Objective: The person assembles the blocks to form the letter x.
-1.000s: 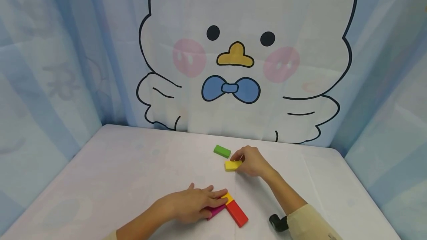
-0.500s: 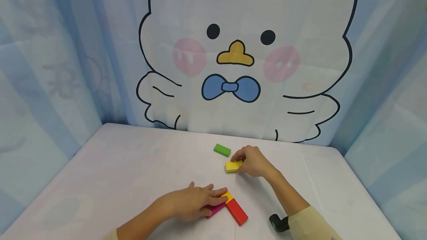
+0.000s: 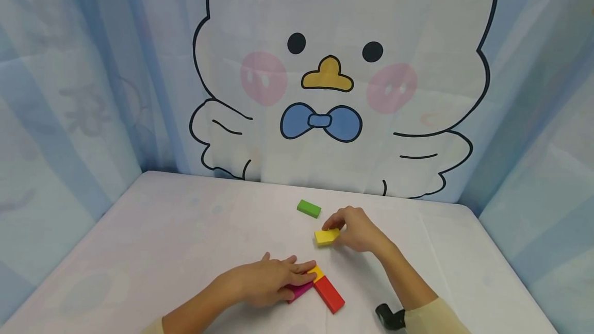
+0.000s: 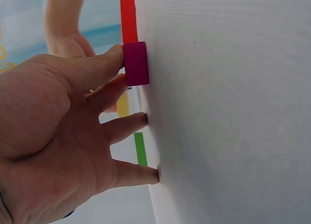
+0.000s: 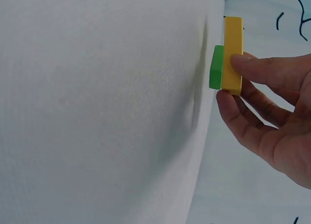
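In the head view, my left hand (image 3: 264,283) lies low with fingers spread over a magenta block (image 3: 300,291) and an orange block (image 3: 317,273). Its thumb touches the magenta block (image 4: 136,63), seen end-on in the left wrist view, and two fingertips rest on the table. A red block (image 3: 329,294) abuts the orange one at an angle to the magenta one. Farther back, my right hand (image 3: 358,228) pinches a yellow block (image 3: 326,237) between thumb and fingers. In the right wrist view this yellow block (image 5: 233,44) appears raised off the table.
A green block (image 3: 309,209) lies behind the yellow one on the white table (image 3: 185,241). By the right sleeve is a black curved object (image 3: 389,317), partly covered. A curtain with a cartoon bird (image 3: 325,164) hangs along the table's back edge.
My right hand has drawn the yellow block slightly nearer, away from the green block, and tilted it. The left hand and the blocks under it stay put.
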`<state>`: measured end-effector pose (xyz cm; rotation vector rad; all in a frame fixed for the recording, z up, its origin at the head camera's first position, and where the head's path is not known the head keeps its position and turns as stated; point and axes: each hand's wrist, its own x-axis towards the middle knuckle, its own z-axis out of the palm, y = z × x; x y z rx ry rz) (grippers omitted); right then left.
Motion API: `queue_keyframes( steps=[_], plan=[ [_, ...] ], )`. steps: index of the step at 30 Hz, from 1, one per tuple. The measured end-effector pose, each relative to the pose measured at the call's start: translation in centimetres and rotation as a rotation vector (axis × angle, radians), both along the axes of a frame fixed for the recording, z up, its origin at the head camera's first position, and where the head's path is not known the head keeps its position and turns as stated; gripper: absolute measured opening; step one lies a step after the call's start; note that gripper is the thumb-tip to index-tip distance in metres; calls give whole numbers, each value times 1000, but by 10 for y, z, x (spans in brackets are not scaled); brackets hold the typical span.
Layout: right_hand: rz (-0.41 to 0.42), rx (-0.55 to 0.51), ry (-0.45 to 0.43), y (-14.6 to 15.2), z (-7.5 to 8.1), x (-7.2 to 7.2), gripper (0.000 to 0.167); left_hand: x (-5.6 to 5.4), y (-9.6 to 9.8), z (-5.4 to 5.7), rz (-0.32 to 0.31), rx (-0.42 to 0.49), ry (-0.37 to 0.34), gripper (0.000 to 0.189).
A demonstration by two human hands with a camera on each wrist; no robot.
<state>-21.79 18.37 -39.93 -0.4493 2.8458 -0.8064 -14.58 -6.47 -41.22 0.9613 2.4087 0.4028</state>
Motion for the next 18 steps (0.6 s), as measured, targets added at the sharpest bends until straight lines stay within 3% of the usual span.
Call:
queue_keyframes(
  steps=[18],
  plan=[
    [29,-22,-8,13,2,20,30,0,0,0,9,1,11,56]
  ],
)
